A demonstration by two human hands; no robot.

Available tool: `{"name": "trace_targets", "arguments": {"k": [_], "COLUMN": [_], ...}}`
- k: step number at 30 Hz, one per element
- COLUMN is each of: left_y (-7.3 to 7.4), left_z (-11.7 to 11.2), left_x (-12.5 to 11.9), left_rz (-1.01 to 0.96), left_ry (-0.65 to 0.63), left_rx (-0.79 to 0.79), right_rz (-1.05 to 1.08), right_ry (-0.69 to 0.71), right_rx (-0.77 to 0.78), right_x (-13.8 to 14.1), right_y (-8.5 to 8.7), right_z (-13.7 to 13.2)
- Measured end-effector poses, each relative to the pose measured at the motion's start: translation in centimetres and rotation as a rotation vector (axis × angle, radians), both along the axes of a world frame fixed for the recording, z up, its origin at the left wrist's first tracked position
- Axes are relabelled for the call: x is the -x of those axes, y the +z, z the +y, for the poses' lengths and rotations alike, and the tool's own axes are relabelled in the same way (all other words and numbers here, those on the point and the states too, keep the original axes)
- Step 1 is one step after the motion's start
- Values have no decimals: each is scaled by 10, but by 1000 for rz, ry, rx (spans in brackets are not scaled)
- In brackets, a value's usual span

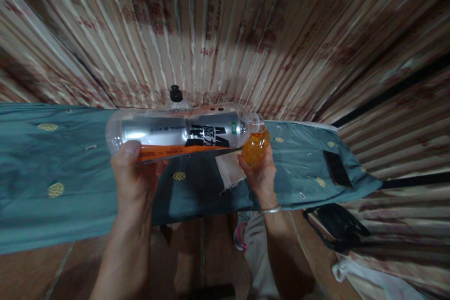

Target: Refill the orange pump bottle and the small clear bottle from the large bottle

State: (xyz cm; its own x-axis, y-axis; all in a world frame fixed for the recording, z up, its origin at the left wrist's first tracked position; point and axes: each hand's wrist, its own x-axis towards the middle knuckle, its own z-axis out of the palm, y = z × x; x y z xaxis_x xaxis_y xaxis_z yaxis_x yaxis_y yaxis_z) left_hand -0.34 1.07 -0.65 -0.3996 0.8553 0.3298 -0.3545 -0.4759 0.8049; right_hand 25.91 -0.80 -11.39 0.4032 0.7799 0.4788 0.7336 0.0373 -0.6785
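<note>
Left hand (135, 173) clamps the bottle (183, 131) near its base. The bottle lies level, its mouth rightward, just above the cup (255, 147), perhaps glass, gripped by the right hand (262, 176).

Bottle (183, 131) horiz., mouth at orange cup (255, 148)

A black phone (337, 168) is lying near the right edge of the teal-covered tabletop (52, 173). A white cloth (230, 168) is resting toward its near edge, and a black-capped bottle (176, 95) is standing at the far edge, against the striped curtain (225, 33).
</note>
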Motion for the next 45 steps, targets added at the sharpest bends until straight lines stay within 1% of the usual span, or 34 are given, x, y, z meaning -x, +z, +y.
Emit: {"name": "trace_targets", "arguments": {"k": [4,7,11,21,27,31,35,45], "left_y": [0,-1,-4,-3,-4,-2,0,-5], "left_z": [-1,-1,0,-1,0,0,-1,0], "left_x": [0,0,1,1,1,0,-2,1], "left_rz": [-58,-59,-36,-41,-40,-44,-25,-24], "left_ry": [24,35,23,29,60,60,87,64], "left_rx": [31,36,3,15,30,39,27,12], "right_rz": [4,-3,-10,2,11,16,5,-8], "right_ry": [-14,-12,6,6,9,4,17,42], "right_rx": [-14,-33,-2,-7,-9,-44,-14,-32], "right_x": [3,5,4,2,3,3,4,3], "right_y": [4,8,11,3,6,6,8,9], "right_z": [0,-1,-1,-1,-1,0,0,-1]}}
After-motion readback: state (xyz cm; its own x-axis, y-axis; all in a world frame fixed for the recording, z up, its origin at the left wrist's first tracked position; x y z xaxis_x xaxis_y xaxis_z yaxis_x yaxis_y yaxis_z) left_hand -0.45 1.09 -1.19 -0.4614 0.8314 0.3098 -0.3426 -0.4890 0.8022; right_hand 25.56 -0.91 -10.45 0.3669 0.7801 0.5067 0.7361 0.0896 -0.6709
